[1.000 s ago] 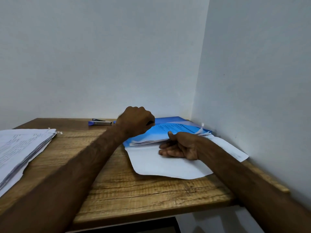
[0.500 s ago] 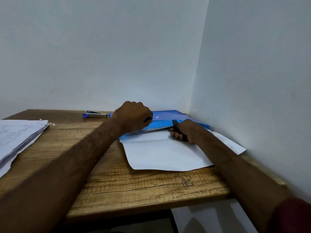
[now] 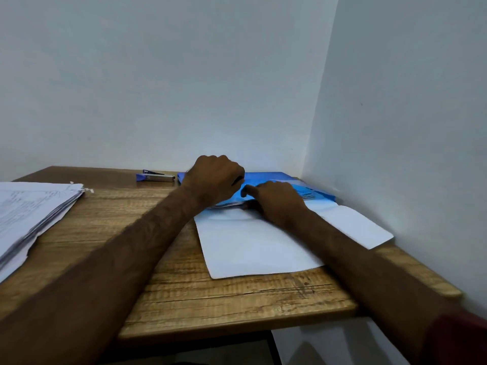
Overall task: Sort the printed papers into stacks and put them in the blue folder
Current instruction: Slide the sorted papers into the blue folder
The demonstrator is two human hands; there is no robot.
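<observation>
Blue folder [image 3: 266,177] lying flat at the far right corner of the wooden surface [image 3: 237,299], just right of frame centre, tucked against the two walls. Printed sheets [image 3: 303,193] showing at its near edge, seemingly partly slid in, though the blur there leaves the depth uncertain. Left hand [image 3: 214,179] clenched into a fist over the folder's left part, apparently pinching the cover or a paper edge; exact hold hidden by the knuckles. Right hand [image 3: 276,200] flat and palm-down, fingers half curled, pressing on the papers at the folder's mouth, nothing clasped in it as far as visible. Large white sheet [image 3: 250,246] spread beneath the right forearm, reaching toward the near edge of the surface. Blue-and-metal stapler [image 3: 155,176] just left of the folder, near the back wall. Thick pile of printed papers [image 3: 29,214] at the left edge of the frame, well apart from the folder, still outside it.

Judging by this: task partway through. One batch going into the folder; the big left pile and the white sheet yet to be sorted and filed.
</observation>
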